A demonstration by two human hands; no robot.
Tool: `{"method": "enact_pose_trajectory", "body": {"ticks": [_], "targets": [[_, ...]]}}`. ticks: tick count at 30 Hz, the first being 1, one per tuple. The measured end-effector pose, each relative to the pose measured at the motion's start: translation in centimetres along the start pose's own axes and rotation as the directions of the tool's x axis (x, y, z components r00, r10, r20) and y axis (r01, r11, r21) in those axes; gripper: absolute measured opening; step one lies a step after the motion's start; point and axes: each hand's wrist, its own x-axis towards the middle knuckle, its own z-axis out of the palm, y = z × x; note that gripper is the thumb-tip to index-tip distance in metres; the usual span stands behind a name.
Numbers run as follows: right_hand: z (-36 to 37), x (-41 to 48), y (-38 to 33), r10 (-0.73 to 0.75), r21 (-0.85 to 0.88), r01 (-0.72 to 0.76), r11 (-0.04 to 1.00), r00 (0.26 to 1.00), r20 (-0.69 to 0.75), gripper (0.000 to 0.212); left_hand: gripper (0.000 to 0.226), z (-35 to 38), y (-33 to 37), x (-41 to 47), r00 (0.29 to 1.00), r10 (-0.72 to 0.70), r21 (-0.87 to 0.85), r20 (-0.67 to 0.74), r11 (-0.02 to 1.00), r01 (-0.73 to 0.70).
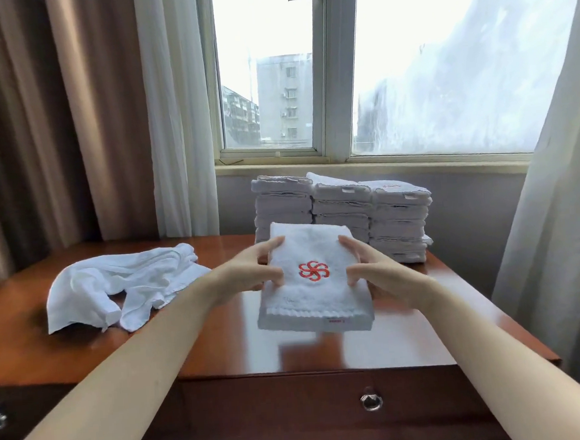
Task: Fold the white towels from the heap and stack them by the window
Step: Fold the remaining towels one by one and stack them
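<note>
So — left hand (251, 274) and right hand (378, 272) are gripping the folded towel (316, 297), fingers curled round its sides | it's hovering over the desk (222, 345), just before the stacks (342, 209) | heap (125, 286) is lying left

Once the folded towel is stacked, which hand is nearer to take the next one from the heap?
Probably the left hand: the heap lies on its side, while the right hand holds the folded towel at the opposite edge.
</note>
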Motion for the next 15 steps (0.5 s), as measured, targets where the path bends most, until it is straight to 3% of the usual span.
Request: {"method": "enact_pose_trajectory", "body": {"ticks": [9, 15], "targets": [[-2.8, 10.6, -10.5, -0.202, 0.024, 0.206, 0.978, 0.972, -0.119, 0.081, 0.072, -8.2, 8.6, 7.8, 0.968, 0.193, 0.013, -0.158, 0.981, -0.194], [-6.2, 21.0, -15.3, -0.232, 0.083, 0.244, 0.966, 0.963, -0.135, 0.081, 0.061, -12.9, 13.1, 16.9, 0.939, 0.24, 0.01, -0.247, 0.969, -0.245]]}}
